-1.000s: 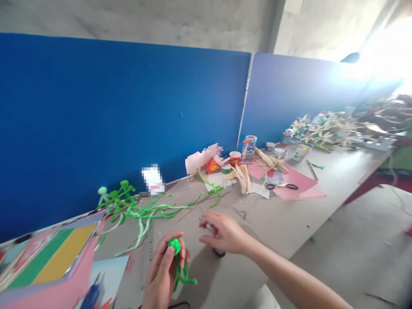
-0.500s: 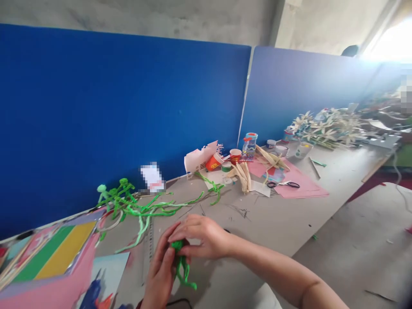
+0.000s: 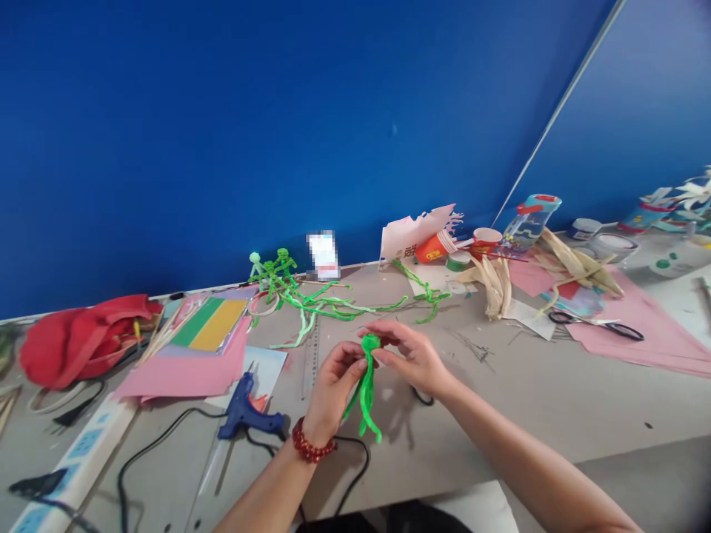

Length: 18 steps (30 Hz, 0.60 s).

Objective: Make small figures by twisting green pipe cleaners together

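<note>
Between my hands is a bright green pipe-cleaner figure point(image 3: 366, 385) with a round coiled head and long limbs hanging down. My left hand point(image 3: 338, 374), with a red bead bracelet at the wrist, pinches it just below the head. The fingers of my right hand point(image 3: 409, 357) close around the head from the other side. Several similar green pipe-cleaner figures point(image 3: 275, 270) stand against the blue partition, and loose green pipe cleaners point(image 3: 333, 305) spread out in front of them. Another bent green piece point(image 3: 427, 292) lies farther right.
To the left lie a blue glue gun point(image 3: 247, 411) with a black cord, pink paper point(image 3: 183, 370), a red bag point(image 3: 83, 337) and a power strip point(image 3: 83, 459). Scissors point(image 3: 600, 324), corn husks point(image 3: 494, 285), paper cups point(image 3: 436, 246) and a water bottle point(image 3: 530, 222) are at the right.
The view has swung left and down, bringing the glue gun, red bag and power strip into sight. The figure's head now shows more fully between my fingers, which cover it less.
</note>
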### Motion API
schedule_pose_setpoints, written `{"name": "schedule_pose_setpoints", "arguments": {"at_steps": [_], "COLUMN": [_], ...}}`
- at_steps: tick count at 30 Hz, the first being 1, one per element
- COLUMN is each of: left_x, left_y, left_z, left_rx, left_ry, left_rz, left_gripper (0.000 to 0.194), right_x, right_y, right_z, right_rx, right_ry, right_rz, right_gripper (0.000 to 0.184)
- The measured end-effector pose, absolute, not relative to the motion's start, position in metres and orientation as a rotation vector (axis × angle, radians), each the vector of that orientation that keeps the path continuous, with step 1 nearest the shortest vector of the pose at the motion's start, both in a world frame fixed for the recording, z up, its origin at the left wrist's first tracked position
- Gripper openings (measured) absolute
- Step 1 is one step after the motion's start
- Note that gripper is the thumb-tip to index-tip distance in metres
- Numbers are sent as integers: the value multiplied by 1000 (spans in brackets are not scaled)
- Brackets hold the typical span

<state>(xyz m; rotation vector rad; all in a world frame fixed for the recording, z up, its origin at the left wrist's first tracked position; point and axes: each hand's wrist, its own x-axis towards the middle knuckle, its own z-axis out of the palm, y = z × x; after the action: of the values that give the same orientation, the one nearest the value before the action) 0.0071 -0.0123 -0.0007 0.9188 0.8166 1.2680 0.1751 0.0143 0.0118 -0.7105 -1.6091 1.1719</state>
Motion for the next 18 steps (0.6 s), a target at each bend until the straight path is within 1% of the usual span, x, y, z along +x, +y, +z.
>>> {"name": "schedule_pose_setpoints", "arguments": {"at_steps": [3,5,10,13,18], "left_x": [7,7,6,6,5], "left_y": [-12,-13,-14,-13,-9], "left_z": [-1,-1,-3,-3,2], "left_rx": [958,1021,1137,1116,985], "left_ry": [837,891,1051,1018,953], "left_rz": [1300,1336,1402,1377,1331], "left_gripper": [25,23,18,19,24], "right_x": [174,174,171,168,168], "right_y": [15,14,11,10,13], "right_z": [10,7,-2,-4,-1], "right_rx": [-694,-738,-877,-879,-852], "right_ry": [-1459,-1395,-1521,-1494,-1303], "right_rz": [1331,1377,1406,1467,1644], "right_gripper": [36,33,32,27,29]}}
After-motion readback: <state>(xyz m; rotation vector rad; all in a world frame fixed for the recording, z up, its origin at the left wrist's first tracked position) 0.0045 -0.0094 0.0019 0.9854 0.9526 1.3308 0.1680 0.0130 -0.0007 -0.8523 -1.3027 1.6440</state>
